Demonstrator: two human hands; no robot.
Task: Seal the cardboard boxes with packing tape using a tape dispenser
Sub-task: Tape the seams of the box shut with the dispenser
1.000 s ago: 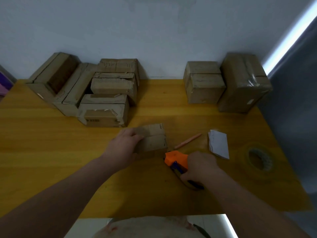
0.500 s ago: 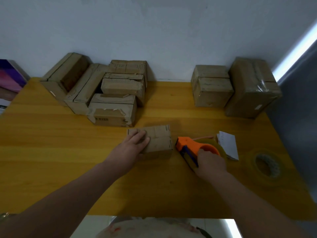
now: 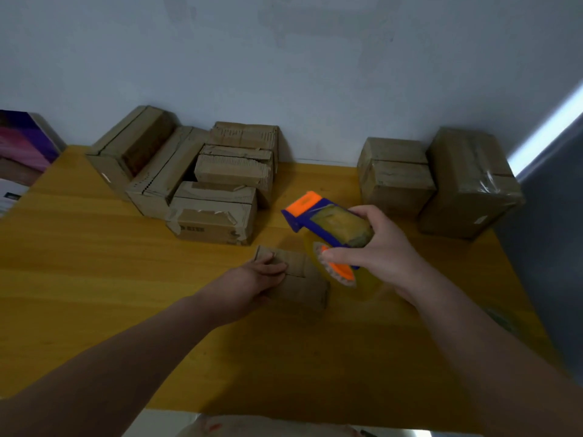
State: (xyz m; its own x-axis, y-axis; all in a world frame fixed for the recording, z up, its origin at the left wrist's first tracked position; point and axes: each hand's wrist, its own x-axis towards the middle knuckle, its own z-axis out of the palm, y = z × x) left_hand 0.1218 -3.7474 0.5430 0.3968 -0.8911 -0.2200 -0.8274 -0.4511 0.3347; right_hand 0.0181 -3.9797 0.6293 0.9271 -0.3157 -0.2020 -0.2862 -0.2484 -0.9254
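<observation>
Yellow wooden table (image 3: 94,279) by a pale wall: small cardboard box (image 3: 303,283) at centre, tape dispenser (image 3: 318,219) held just above its right end.
Left hand (image 3: 255,279) lies flat on the box top, fingers straight, pressing the flaps down. Right hand (image 3: 378,250) is wrapped round the dispenser body, orange blade end pointing far-left. Box looks light and thin-walled and will probably slide or dent, so pin it from above beside the seam. Dispenser looks rigid; grip the body, clear of the cutter. Other boxes (image 3: 214,184) sit far left and far right.
</observation>
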